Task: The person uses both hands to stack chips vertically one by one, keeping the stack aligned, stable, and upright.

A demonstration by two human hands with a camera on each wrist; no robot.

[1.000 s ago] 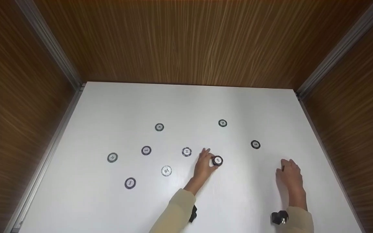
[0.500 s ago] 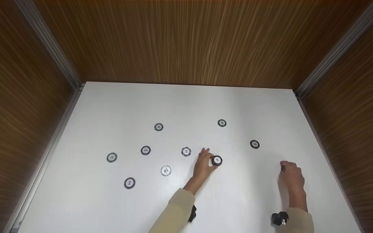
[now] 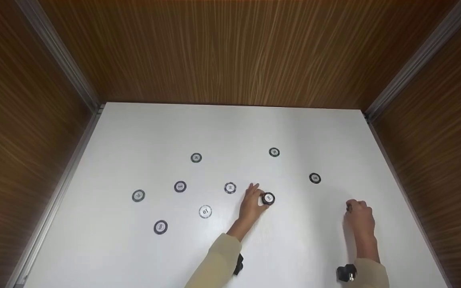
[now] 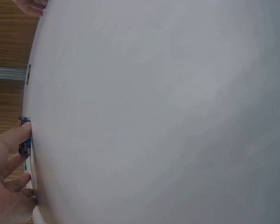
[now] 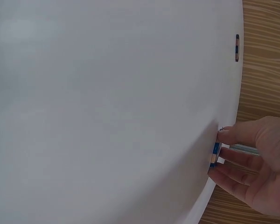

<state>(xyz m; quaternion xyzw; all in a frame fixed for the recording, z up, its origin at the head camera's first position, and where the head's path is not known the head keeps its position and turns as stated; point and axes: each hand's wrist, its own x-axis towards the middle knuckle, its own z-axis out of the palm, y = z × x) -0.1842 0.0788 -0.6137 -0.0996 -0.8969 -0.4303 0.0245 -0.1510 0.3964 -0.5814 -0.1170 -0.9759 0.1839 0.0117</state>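
Note:
My left hand (image 3: 251, 206) grips a short stack of dark-edged poker chips (image 3: 268, 198) between thumb and fingers, on the white tabletop. In the left wrist view, the stack's blue and orange edges (image 4: 24, 145) show beside the thumb. Farther right, my right hand (image 3: 361, 218) pinches a poker chip (image 3: 349, 208), mostly hidden by its fingers in the head view. The right wrist view shows that chip's blue and tan edge (image 5: 215, 154) between thumb and fingertips. A black-rimmed chip (image 3: 315, 178) lies flat between the two hands, farther back.
Several single chips lie scattered left of my left hand, among them a pale chip (image 3: 205, 211) and a purple-rimmed chip (image 3: 160, 227). A green-rimmed chip (image 3: 274, 152) lies toward the back. Wood-grain walls (image 3: 230, 52) enclose the white tabletop (image 3: 278, 256) on three sides.
My right hand has shifted slightly and its thumb has drawn in, so the chip in its fingers shows more. My left hand stays put on the stack.

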